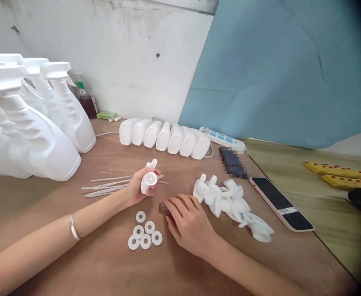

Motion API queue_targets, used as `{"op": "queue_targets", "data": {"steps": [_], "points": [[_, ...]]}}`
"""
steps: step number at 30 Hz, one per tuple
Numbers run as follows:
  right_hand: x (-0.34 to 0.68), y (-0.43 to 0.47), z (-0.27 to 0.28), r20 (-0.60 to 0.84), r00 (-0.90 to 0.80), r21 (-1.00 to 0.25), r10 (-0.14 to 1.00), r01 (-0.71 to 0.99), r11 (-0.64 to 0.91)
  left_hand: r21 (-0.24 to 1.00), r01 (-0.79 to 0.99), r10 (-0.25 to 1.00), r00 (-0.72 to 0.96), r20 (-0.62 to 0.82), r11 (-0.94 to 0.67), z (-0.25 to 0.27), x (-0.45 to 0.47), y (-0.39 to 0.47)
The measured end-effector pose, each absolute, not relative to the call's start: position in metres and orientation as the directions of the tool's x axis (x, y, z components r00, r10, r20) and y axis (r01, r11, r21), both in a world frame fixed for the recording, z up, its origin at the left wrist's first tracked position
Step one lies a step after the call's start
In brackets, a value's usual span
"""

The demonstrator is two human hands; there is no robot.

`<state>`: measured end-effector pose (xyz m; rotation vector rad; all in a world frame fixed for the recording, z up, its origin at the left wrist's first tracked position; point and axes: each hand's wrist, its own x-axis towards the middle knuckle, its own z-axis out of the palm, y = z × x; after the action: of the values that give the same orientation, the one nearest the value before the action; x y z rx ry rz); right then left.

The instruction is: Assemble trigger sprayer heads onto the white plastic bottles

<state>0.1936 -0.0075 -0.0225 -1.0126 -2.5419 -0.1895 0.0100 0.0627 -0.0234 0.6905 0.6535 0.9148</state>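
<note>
My left hand is closed around a white spray bottle trigger head, its round open underside turned toward me. Close by on the right, my right hand has its fingers bent over a small dark, shiny piece, too small to name. Below my left hand lie several flat white ring washers, some overlapping. Thin white tubes lie on the table behind my left wrist. A pile of white curved plastic parts sits to the right of my right hand.
White spray bottles stand at the left. Several white plastic pieces form a row at the back, before a power strip. A phone lies at the brown table's right edge. A dark bottle stands by the wall.
</note>
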Motion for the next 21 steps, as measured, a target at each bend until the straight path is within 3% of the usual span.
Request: {"op": "queue_targets", "data": {"steps": [3, 5, 8, 10, 11, 12, 16, 18, 21], "points": [[0.2, -0.01, -0.029, 0.451, -0.665, -0.018, 0.595, 0.66, 0.751, 0.785, -0.454, 0.865, 0.462, -0.196, 0.421, -0.026, 0.015, 0.062], [0.202, -0.01, -0.028, 0.535, -0.678, 0.024, 0.504, 0.609, 0.793, 0.794, -0.426, 0.848, 0.491, -0.199, 0.433, -0.026, 0.014, 0.058], [0.201, -0.015, -0.031, 0.701, -0.675, 0.135, 0.231, 0.444, 0.886, 0.794, -0.395, 0.818, 0.535, -0.21, 0.462, -0.025, 0.012, 0.053], [0.197, -0.026, -0.04, 0.847, -0.527, 0.156, 0.063, 0.361, 0.919, 0.79, -0.37, 0.79, 0.572, -0.221, 0.489, -0.025, 0.012, 0.052], [0.195, -0.034, -0.047, 0.909, -0.414, 0.126, 0.035, 0.355, 0.926, 0.788, -0.355, 0.775, 0.589, -0.229, 0.503, -0.025, 0.012, 0.052], [0.192, -0.042, -0.054, 0.955, -0.29, 0.058, 0.056, 0.37, 0.927, 0.786, -0.341, 0.761, 0.604, -0.238, 0.516, -0.025, 0.012, 0.052], [0.181, -0.068, -0.07, 0.939, -0.012, -0.294, 0.344, 0.49, 0.821, 0.792, -0.31, 0.741, 0.623, -0.248, 0.526, -0.023, 0.013, 0.051], [0.177, -0.069, -0.066, 0.93, 0.028, -0.33, 0.365, 0.494, 0.804, 0.801, -0.302, 0.732, 0.64, -0.232, 0.518, -0.023, 0.014, 0.051], [0.172, -0.059, -0.055, 0.957, 0.031, -0.274, 0.29, 0.439, 0.856, 0.804, -0.276, 0.698, 0.681, -0.224, 0.527, -0.026, 0.014, 0.051]]}}
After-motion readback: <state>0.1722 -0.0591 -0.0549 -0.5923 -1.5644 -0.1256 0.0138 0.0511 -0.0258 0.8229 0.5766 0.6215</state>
